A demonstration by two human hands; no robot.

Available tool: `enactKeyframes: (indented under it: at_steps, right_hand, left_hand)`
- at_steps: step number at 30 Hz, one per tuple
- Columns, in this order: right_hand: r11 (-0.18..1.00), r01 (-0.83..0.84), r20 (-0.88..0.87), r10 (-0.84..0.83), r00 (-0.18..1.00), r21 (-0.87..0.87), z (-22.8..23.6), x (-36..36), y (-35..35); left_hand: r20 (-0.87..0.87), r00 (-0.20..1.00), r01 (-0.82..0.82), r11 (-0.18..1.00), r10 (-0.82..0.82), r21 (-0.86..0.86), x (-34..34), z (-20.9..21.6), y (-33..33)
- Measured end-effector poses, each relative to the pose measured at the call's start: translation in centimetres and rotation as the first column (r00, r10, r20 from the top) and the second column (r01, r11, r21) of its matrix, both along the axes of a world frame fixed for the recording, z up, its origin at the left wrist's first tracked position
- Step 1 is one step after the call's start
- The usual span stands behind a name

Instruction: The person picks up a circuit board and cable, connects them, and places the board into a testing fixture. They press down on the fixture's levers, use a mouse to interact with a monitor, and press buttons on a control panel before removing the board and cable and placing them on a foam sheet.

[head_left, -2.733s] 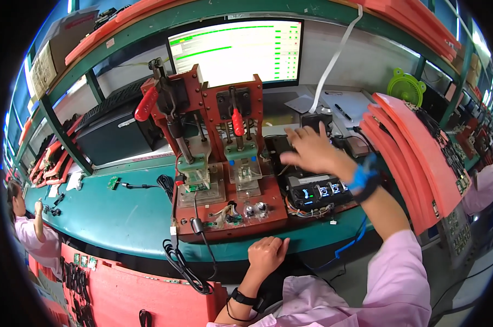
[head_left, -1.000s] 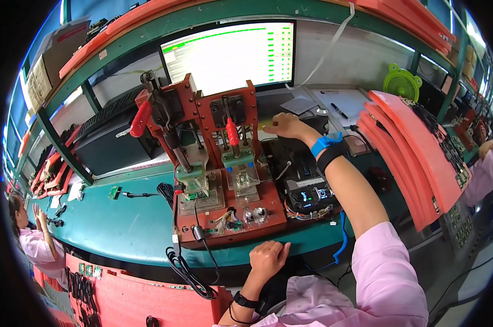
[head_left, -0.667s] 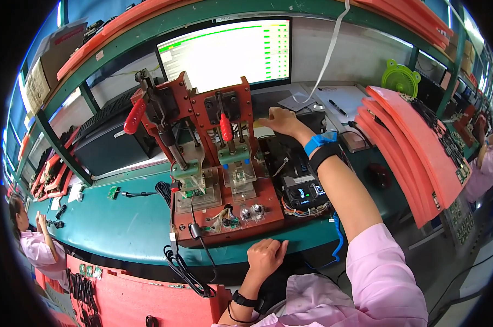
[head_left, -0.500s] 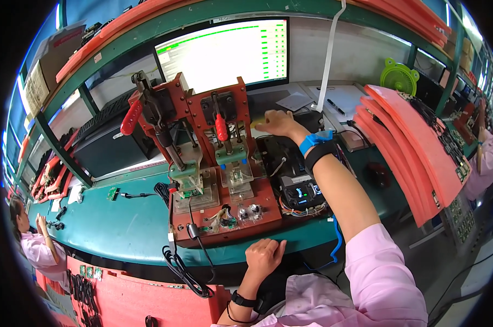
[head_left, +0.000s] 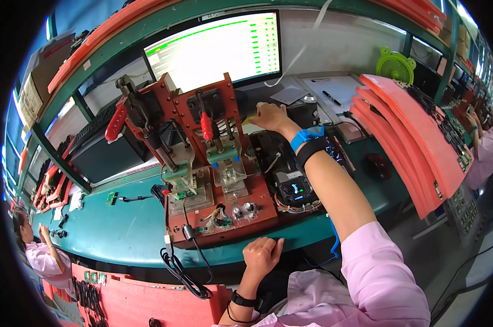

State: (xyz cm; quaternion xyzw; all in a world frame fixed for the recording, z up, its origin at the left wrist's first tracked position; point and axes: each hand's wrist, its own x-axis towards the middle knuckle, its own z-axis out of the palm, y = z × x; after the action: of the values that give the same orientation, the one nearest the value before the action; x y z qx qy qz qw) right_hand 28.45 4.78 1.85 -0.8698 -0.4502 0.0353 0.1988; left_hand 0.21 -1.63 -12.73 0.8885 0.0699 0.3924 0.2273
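My right hand (head_left: 270, 117) reaches over to the back right of a red test fixture (head_left: 224, 224), its fingers curled downward. A small yellowish bit (head_left: 248, 120) shows at the fingertips; what they hold, if anything, I cannot make out. A blue band (head_left: 307, 137) and a black strap circle that wrist. My left hand (head_left: 261, 256) is loosely closed in front of the bench's near edge, with nothing visible in it. Two toggle clamps with red handles, one of them this handle (head_left: 206, 127), stand above the fixture's clear blocks. A green circuit board (head_left: 191, 188) sits under the left clamp.
Right of the fixture lies a black device with a lit display (head_left: 296, 191). A monitor (head_left: 216, 52) stands behind. Stacked pink foam sheets (head_left: 399, 131) rise at the right. A black cable coil (head_left: 181, 275) hangs over the front edge. Co-workers sit at both sides.
The whole view has shifted slightly. My right hand stays behind the fixture's right side, and my left hand keeps its place. The hanging white strap has swung, its lower end now further left.
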Motion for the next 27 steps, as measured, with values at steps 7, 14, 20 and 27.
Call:
enactKeyframes:
  at_steps: [7, 14, 20, 27]
  right_hand:
    - [0.998, 0.067, 0.097, -0.065, 0.993, -0.018, -0.5, 0.1, 0.5]
    - [0.998, 0.064, 0.078, -0.063, 0.995, -0.014, -0.6, -0.5, 0.4]
    - [0.998, 0.057, 0.106, -0.060, 0.993, 0.032, -1.0, -0.3, 0.5]
    - [0.999, 0.026, 0.147, -0.019, 0.989, -0.047, -0.9, -0.3, 0.5]
  left_hand:
    - [0.007, 1.000, 0.000, 1.000, 0.000, -0.013, 0.3, 0.1, 0.1]
    - [0.005, 1.000, -0.003, 1.000, 0.003, -0.017, 0.2, 0.2, 0.0]
    - [-0.028, 0.999, -0.023, 1.000, 0.023, 0.020, 0.0, -0.2, 0.1]
    - [0.013, 1.000, -0.003, 1.000, 0.003, -0.010, 0.2, 0.1, -0.1]
